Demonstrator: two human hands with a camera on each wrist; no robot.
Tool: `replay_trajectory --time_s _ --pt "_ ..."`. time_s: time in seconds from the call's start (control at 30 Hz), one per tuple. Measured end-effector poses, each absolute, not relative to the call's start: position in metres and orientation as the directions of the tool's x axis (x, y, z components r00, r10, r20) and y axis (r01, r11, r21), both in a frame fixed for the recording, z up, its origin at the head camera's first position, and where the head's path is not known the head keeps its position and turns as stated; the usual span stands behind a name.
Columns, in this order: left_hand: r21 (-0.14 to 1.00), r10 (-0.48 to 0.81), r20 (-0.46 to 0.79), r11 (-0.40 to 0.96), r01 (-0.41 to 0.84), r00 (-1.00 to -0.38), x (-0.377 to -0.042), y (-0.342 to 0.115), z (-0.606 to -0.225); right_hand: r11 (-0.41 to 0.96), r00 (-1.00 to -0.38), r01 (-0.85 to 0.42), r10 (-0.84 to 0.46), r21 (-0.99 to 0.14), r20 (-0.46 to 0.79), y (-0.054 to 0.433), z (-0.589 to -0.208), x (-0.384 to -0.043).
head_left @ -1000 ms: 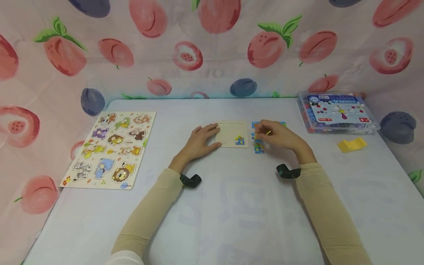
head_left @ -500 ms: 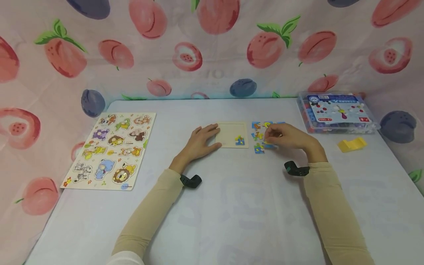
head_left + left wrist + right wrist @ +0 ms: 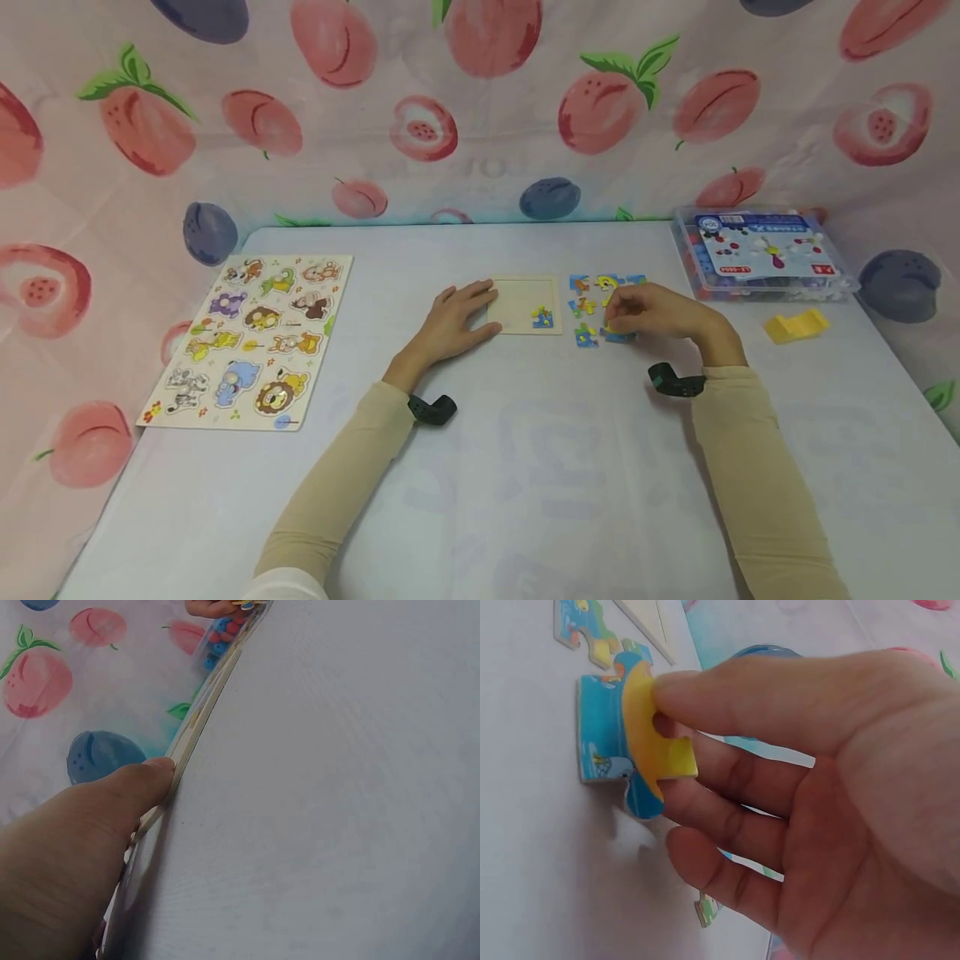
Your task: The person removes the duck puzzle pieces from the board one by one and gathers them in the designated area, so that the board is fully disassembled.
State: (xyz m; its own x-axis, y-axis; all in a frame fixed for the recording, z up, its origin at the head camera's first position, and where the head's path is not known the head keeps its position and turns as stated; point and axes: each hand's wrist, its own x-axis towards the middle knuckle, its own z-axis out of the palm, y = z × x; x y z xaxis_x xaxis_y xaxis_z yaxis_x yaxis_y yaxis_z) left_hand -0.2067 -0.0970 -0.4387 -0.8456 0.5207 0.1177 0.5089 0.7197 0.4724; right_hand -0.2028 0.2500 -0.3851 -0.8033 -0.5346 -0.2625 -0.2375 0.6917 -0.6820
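Observation:
My left hand [image 3: 452, 327] lies with extended fingers at the left edge of a small pale wooden puzzle tray [image 3: 516, 298]; the left wrist view has its thumb [image 3: 142, 784] on the tray's edge. One colourful jigsaw piece [image 3: 543, 317] sits in the tray's lower right corner. To the right of the tray, my right hand [image 3: 663, 313] pinches a blue and yellow jigsaw piece [image 3: 643, 739] between thumb and fingers, close over the table. Several other jigsaw pieces [image 3: 581, 308] lie around that hand, some partly hidden by it.
On the left lies a large animal puzzle board [image 3: 251, 342]. A clear plastic box [image 3: 765, 250] with coloured parts and a printed label stands at the back right, a yellow block [image 3: 797, 327] in front of it. A fruit-print cloth [image 3: 480, 125] hangs behind the table.
My right hand has shifted right and slightly toward me across the loose jigsaw pieces, uncovering those nearest the tray. My left hand stays in place on the tray.

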Motion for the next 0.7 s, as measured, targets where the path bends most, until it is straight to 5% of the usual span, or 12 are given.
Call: replay_trajectory --time_s 0.7 --pt "0.482 0.525 0.125 0.71 0.514 -0.842 -0.2052 -0.0985 -0.4359 0.731 -0.813 -0.227 -0.506 -0.643 -0.288 0.2458 -0.3853 -0.1996"
